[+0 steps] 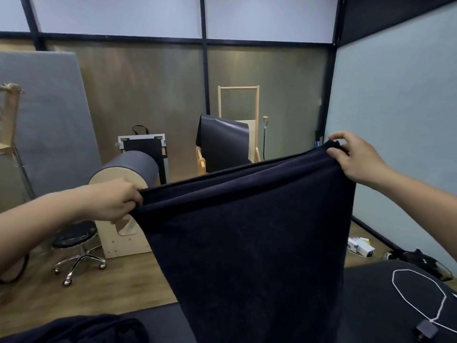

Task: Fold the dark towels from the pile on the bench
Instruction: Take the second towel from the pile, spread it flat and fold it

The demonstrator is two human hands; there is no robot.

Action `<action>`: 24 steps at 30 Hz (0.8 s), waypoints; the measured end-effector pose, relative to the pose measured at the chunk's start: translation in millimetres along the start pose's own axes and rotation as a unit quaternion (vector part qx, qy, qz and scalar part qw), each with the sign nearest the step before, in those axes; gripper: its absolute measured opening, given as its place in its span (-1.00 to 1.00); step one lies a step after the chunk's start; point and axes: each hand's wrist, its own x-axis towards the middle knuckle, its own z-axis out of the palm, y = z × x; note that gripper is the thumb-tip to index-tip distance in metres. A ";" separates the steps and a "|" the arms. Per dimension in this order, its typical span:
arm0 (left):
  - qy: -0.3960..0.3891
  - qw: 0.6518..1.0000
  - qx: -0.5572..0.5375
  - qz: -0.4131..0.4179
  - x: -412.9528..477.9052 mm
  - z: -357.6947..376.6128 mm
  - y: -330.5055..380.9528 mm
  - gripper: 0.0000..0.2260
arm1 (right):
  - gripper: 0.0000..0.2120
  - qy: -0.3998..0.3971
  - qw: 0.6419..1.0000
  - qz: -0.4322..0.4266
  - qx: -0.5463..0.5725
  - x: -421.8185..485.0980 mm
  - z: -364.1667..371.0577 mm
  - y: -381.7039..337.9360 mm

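Towel [247,243] mid-fold, doubled, hanging mid-frame; left hand [116,198] and right hand [353,157] pinch top corners. Pile [81,329] lower left on counter [371,305] unfolded.

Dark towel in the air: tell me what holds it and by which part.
Both hands hold the dark towel by its top edge: the left hand grips the upper left corner, the right hand pinches the upper right corner.

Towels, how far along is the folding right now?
No folded stack shows. In hand: one towel hangs between left hand and right hand, its top edge doubled, so seemingly halved once. Left: more folds, plus the dark pile on the bench.
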 end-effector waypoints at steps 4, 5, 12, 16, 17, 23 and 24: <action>0.021 0.998 0.013 -0.054 -6.7 -8.6 -33.0 -0.57 | -0.61 -0.140 0.987 -0.079 0.002 -5.9 -12.3 -12.7; 0.021 0.998 0.017 -0.062 -8.5 -13.8 -35.9 -0.60 | -0.59 -0.171 0.982 -0.076 -0.001 -6.4 -16.1 -14.5; 0.344 0.936 0.054 -0.045 3.2 -79.1 -19.1 -0.85 | -0.78 -0.267 0.962 -0.051 0.016 -12.2 -42.2 -15.9; 0.464 0.884 0.003 -0.054 3.8 -147.9 11.6 -0.84 | -0.86 -0.146 0.987 -0.065 -0.015 3.9 -62.8 -24.6; 0.482 0.875 0.005 -0.053 6.0 -165.2 21.6 -0.88 | -0.84 -0.074 0.995 -0.071 -0.018 20.2 -71.5 -30.5; 0.535 0.843 -0.033 -0.053 15.7 -231.1 41.1 -0.85 | -0.77 0.134 0.989 -0.054 0.028 109.2 -129.1 -57.6; 0.518 0.852 -0.007 -0.070 11.9 -236.3 40.5 -0.82 | -0.79 0.132 0.989 -0.065 -0.007 114.9 -133.2 -62.3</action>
